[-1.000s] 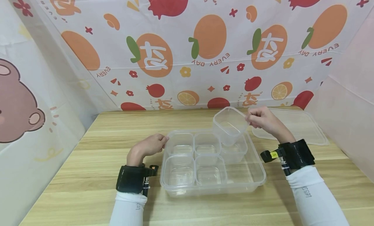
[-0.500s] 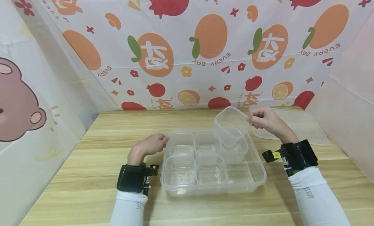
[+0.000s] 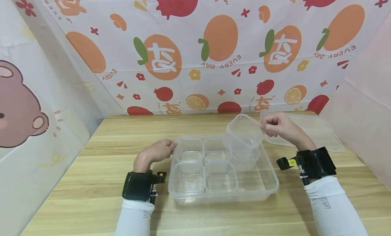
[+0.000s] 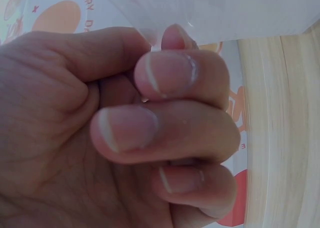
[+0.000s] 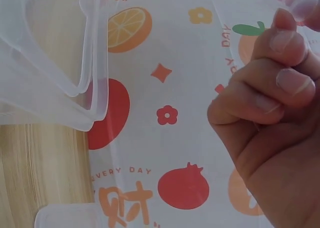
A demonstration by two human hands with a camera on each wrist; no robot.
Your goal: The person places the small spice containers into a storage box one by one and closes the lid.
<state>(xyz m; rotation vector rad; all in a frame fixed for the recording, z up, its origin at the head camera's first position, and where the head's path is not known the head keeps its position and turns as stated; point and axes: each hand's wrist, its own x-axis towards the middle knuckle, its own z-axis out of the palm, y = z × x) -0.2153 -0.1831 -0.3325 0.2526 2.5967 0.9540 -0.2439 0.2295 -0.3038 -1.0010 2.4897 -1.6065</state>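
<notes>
A clear rectangular plastic box (image 3: 256, 196) stands on the table, with several small square containers (image 3: 187, 185) set in its left and middle parts. My left hand (image 3: 155, 151) pinches the box's back left edge between thumb and index finger, its other fingers curled, as the left wrist view (image 4: 165, 83) shows. My right hand (image 3: 281, 127) pinches the rim of a small clear container (image 3: 242, 127), which tilts above the box's back right section. Another small container (image 3: 247, 161) sits under it in the box. In the right wrist view the right fingers (image 5: 270, 88) are curled.
A flat translucent lid (image 3: 314, 131) lies at the table's back right, behind my right hand. The wooden table (image 3: 91, 181) meets a fruit-printed cloth (image 3: 189, 93) at the back. Cloth also hangs on the left and right sides.
The small container in my right hand has shifted slightly right and down, and tips more toward the front. My right hand has moved a little right with it. My left hand stays put.
</notes>
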